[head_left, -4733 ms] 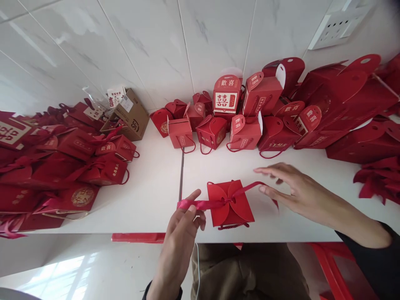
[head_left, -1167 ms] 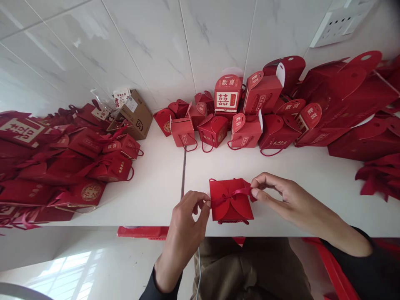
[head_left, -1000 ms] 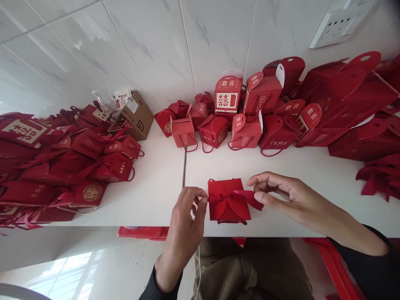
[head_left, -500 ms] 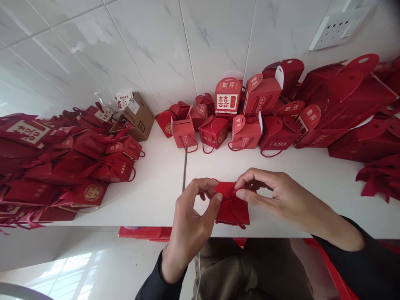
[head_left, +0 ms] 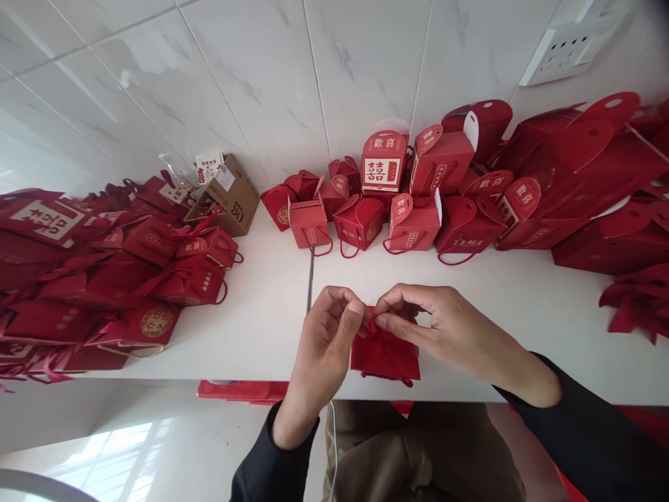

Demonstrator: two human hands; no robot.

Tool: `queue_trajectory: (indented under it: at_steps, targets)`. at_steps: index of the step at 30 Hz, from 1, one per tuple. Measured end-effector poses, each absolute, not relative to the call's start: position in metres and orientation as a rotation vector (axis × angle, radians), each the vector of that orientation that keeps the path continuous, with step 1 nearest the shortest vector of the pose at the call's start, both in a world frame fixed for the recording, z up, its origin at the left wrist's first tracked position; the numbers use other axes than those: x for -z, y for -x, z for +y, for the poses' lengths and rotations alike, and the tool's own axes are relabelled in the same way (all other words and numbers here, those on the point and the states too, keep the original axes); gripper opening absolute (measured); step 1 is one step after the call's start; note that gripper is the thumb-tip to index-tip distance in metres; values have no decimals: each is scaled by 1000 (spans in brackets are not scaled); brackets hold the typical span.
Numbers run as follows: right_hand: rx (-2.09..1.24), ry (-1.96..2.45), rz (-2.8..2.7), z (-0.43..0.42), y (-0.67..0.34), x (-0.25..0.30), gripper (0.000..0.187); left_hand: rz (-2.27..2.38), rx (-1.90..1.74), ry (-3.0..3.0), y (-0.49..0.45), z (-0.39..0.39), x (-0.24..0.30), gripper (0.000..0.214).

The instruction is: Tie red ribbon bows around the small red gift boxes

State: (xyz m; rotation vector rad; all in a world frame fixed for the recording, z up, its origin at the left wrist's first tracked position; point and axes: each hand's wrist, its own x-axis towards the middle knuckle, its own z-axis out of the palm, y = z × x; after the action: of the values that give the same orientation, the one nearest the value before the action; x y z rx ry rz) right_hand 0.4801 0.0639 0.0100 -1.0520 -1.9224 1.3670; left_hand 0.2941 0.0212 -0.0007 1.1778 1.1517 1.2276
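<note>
A small red gift box [head_left: 389, 359] sits on the white table close to its front edge, with twisted red cord along its near side. Over its top, a red ribbon [head_left: 373, 323] is bunched between my two hands. My left hand [head_left: 334, 331] is closed, thumb against the curled fingers, pinching ribbon at the box's left. From the right, my right hand [head_left: 418, 317] pinches the ribbon between thumb and forefinger. The fingertips of both hands nearly meet above the box and hide part of the ribbon.
Several red boxes with cord handles [head_left: 358, 223] line the wall behind. A heap of ribboned red boxes [head_left: 104, 272] is on the left, beside a brown carton [head_left: 233, 195]. Loose red ribbons [head_left: 635, 300] lie at the right. A wall socket [head_left: 569, 49] is above.
My right hand has moved left and my left hand has turned, bringing their fingertips close together. The ribbon is now gathered between them, nearer the far side of the box.
</note>
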Motion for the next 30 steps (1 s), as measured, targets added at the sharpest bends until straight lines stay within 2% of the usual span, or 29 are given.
queue_trajectory:
  at_steps: [4, 8, 11, 16, 18, 22, 24, 30]
  targets:
    - [-1345, 1094, -1942, 63, -482, -12, 14, 1195, -1170, -1253, -288, 18, 6, 8]
    - [-1354, 1133, -1929, 62, -484, -14, 16, 1466, -1069, -1598, -285, 17, 14, 23]
    - [-1376, 1137, -1910, 63, -486, -14, 17, 1595, -1026, -1778, -285, 19, 20, 22]
    - [-1406, 1170, -1883, 64, -487, -13, 18, 1838, -1287, -1722, -286, 18, 20, 17]
    - [-1393, 1173, -1886, 64, -486, -12, 18, 1743, -1296, -1705, -289, 15, 16, 19]
    - [-1367, 1144, -1885, 65, -485, -9, 17, 1465, -1068, -1722, -296, 12, 14, 19]
    - [-1344, 1163, -1886, 66, -486, -8, 17, 1499, -1095, -1660, -299, 13, 15, 14]
    - [-1211, 1234, -1938, 68, -500, -10, 24, 1484, -1229, -1442, -296, 13, 17, 16]
